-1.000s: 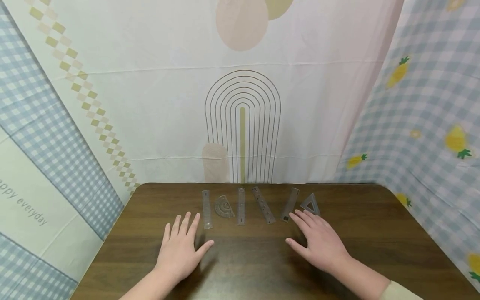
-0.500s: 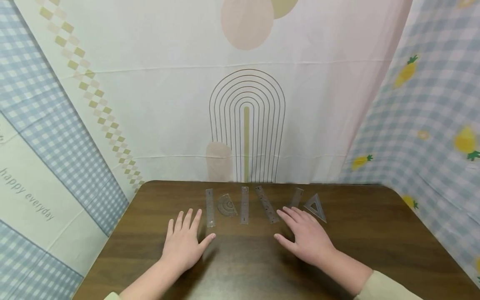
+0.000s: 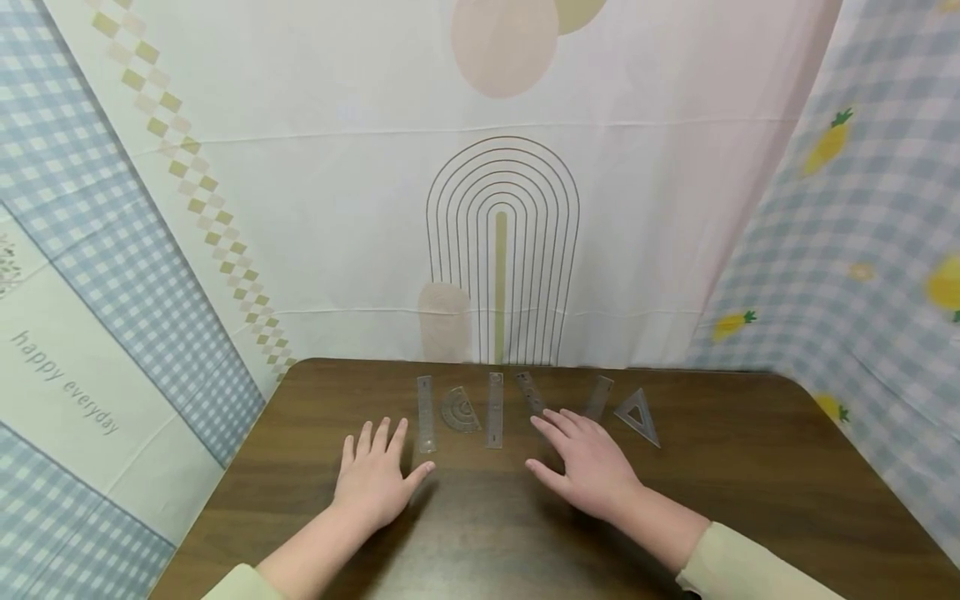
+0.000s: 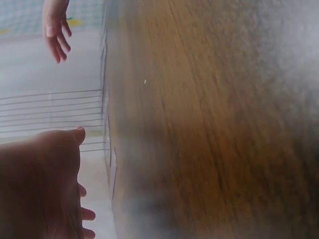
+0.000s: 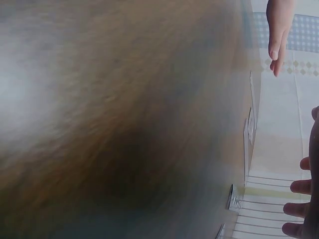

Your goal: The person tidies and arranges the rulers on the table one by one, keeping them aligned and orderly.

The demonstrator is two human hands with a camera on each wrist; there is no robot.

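Note:
My left hand [image 3: 375, 483] hovers over the table with straight, spread fingers, just left of a clear ruler [image 3: 425, 414]. Beside that ruler lies a clear protractor [image 3: 459, 410], then an upright-lying ruler [image 3: 495, 410]. My right hand [image 3: 588, 467] is also held above the tabletop, fingers extended and thumb apart, holding nothing. Its fingers hide the near ends of a slanted ruler [image 3: 527, 390] and another ruler [image 3: 601, 393]. To its right rests a clear triangular set square [image 3: 648, 422]. In both wrist views a gap shows between hand and table.
All the pieces lie in a row near the back edge of the brown wooden table [image 3: 480, 533]. Behind it hangs a white patterned cloth [image 3: 337, 225]. Checked cloths close in the left and right sides.
My right hand has moved left, from beside the set square to the slanted ruler, uncovering the set square. My left hand stays near the leftmost ruler. The head view has shifted slightly.

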